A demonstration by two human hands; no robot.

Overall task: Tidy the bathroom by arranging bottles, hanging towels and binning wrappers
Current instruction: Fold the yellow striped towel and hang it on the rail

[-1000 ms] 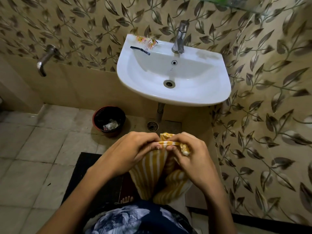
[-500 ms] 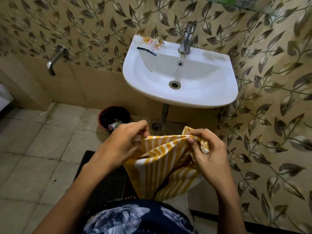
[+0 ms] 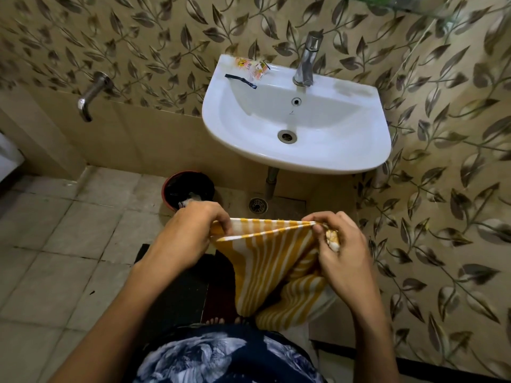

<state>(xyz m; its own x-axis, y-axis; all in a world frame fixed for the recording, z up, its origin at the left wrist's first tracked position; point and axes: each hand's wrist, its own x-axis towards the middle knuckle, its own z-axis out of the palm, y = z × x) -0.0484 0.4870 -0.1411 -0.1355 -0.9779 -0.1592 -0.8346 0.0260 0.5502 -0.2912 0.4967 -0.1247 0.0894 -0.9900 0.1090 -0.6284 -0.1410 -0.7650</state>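
A yellow and white striped towel [image 3: 272, 261] hangs in front of me, its top edge stretched level between both hands. My left hand [image 3: 190, 233] pinches the left end of that edge. My right hand [image 3: 338, 244] grips the right end, with a bunch of cloth in its palm. Orange and white wrappers [image 3: 253, 67] and a black wrapper strip [image 3: 240, 80] lie on the back left rim of the white sink [image 3: 345, 150]. A dark bin with a red rim [image 3: 188, 186] stands on the floor under the sink's left side, with white litter inside.
A chrome tap [image 3: 305, 63] rises at the back of the sink. A wall spout [image 3: 91, 95] sticks out at the left. A floor drain [image 3: 258, 205] sits beside the sink pipe. A dark mat [image 3: 177, 288] lies under my feet. Leaf-patterned tiles close in on the right.
My hands have moved apart, and the towel's top edge went from bunched between them to pulled out straight. The view shifted slightly left.
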